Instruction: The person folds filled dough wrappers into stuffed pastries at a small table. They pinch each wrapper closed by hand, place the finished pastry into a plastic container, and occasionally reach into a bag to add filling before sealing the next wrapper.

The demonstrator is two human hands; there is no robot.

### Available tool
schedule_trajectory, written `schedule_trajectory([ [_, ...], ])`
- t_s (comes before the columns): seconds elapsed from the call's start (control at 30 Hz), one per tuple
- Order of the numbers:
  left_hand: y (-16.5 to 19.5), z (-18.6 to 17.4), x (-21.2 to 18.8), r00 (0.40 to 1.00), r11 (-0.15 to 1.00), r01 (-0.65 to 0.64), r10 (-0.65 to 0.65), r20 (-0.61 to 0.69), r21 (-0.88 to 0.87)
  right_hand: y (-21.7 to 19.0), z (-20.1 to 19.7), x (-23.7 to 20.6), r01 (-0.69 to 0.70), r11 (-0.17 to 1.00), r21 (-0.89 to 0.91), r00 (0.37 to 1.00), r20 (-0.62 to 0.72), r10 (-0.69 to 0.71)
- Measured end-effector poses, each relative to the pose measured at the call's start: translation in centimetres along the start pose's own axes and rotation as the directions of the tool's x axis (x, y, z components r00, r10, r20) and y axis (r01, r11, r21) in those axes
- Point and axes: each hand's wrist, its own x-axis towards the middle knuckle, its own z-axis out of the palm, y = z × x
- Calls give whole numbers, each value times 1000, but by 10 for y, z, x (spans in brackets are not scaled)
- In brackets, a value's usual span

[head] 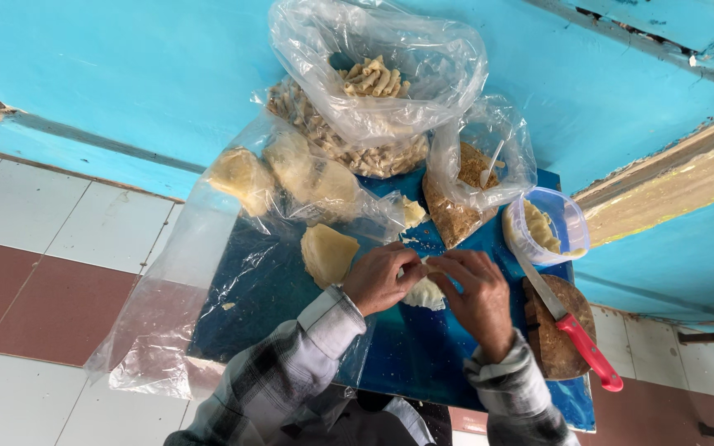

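the blue table [423, 363] is crowded around the small piece of pale dough [425, 291], which serves as the landmark here. beyond the dough, toward the turquoise wall [126, 74], a large clear plastic bag [373, 58] holds rolled pastry pieces, and a second such bag sits just under it. to the left of the dough a flat folded dough round [327, 253] lies on the table, and further left and up two bigger dough lumps [291, 169] sit inside a long clear plastic sheet-bag that trails off the table edge over the tiled floor [35, 248]. up and to the right of the dough stands a bag of brown crumbly filling [456, 215] with a white spoon handle in it, then a round clear tub [559, 219] with pale paste inside. right of the dough a red-handled knife [576, 334] lies across a round wooden board [559, 343], its blade pointing toward the tub.

the dough lies near the middle of the table, its long axis running roughly up and down in the view; its exact shape is partly hidden by fingers.

the left hand [378, 277] pinches the dough's upper left edge with its fingertips. the right hand [479, 293] grips the dough's right side, fingers curled over it. the dough sits between both hands, touching each.
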Motion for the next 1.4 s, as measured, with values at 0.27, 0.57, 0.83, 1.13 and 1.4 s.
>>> schedule_trajectory([
  [0.27,-9,8,-9,990,954,-122,98,97,274,42,-22,155,91,986,-138,956,-264,-125],
  [0.57,-22,23,-14,977,906,-161,90,192,392,102,-66,129,112,927,-357,984,-92,-154],
  [0.83,-16,22,-16,982,920,-127,63,179,372,181,-65,-13,-268,829,-492,827,324,459],
  [1.13,-25,21,-15,983,943,-158,123,135,293,202,-25,3,-408,840,-357,834,230,502],
  [1.4,-25,23,-15,982,944,-129,79,171,304,178,-33,-6,-432,898,-90,902,-52,429],
])
